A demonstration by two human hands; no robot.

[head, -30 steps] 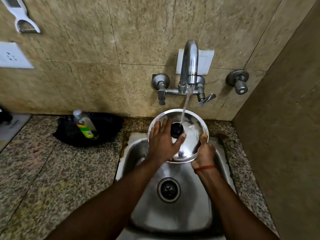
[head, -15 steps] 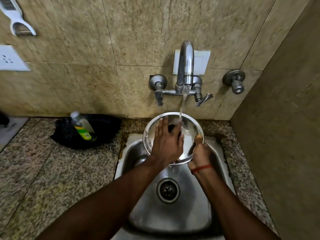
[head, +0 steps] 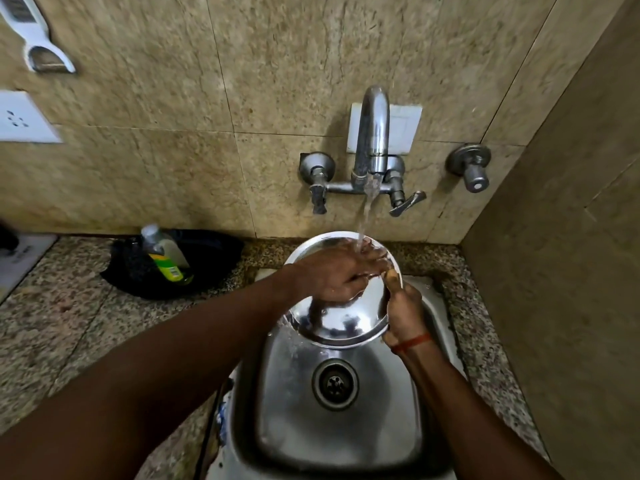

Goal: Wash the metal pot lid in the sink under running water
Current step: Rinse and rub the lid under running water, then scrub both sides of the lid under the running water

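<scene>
Lid: the round shiny metal pot lid (head: pixel 341 320) is held over the far end of the sink, tilted, with its near rim lower over the basin and its far rim up by the back strip of the countertop.
Left hand: the left hand (head: pixel 337 275) lies palm down across the lid's upper face, fingers fairly straight and reaching toward the far right rim, where the water lands on them. Whatever sits at the lid's middle is hidden under it.
Right hand: the right hand (head: pixel 403 315) grips the lid's right rim, thumb on top and the other fingers wrapped underneath. A thin red thread (head: pixel 412 342) circles the wrist.
Water: a narrow stream of water (head: pixel 367 209) falls from the curved chrome wall tap (head: pixel 372 133) onto the left fingertips and the far part of the lid.
Sink: the small stainless steel sink (head: pixel 346 434) is set into the countertop's right end, and its round drain (head: pixel 335 383) shows just below the lid's near rim.
Countertop: the speckled granite countertop (head: pixel 69 334) runs left from the sink. At its back edge sits a black shallow pan (head: pixel 211 261) with a clear bottle bearing a green and yellow label (head: pixel 164 254) leaning inside.
Wall: beige stone tiles carry a white socket plate (head: pixel 24 117) at the left edge, a white hanging kitchen tool (head: pixel 34 39) in the top left corner, and a separate round metal valve (head: pixel 471 168) right of the tap.
</scene>
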